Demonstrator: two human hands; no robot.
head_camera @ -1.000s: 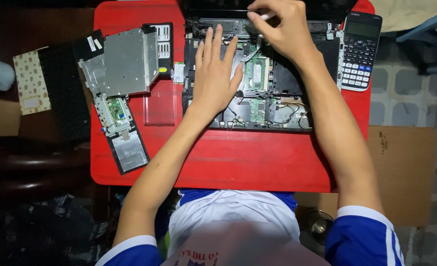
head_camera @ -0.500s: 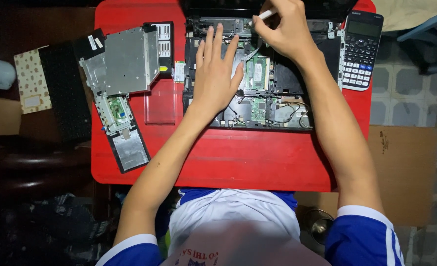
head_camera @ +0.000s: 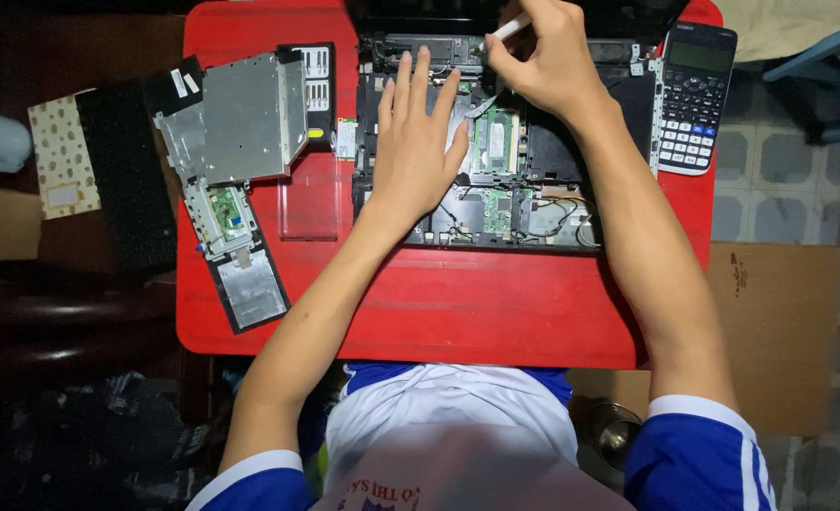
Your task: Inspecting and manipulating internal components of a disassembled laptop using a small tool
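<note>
An opened laptop base [head_camera: 533, 203] with bare circuit boards and wires lies on a red table [head_camera: 439, 303]. My left hand [head_camera: 418, 142] rests flat on its left half, fingers spread and pointing away from me. My right hand [head_camera: 545, 52] is closed around a thin white-handled tool [head_camera: 509, 27] at the far edge of the laptop, its tip down among the parts near the hinge. The tool's tip is hidden by my fingers.
A removed metal plate [head_camera: 240, 118] and a small board with a black panel [head_camera: 236, 246] lie on the table's left side. A dark calculator [head_camera: 692, 99] sits at the right edge. A black keyboard [head_camera: 127, 180] and a patterned card [head_camera: 61, 166] lie off to the left.
My right hand has shifted slightly with the tool at the far edge of the laptop. My left hand stays flat in the same place.
</note>
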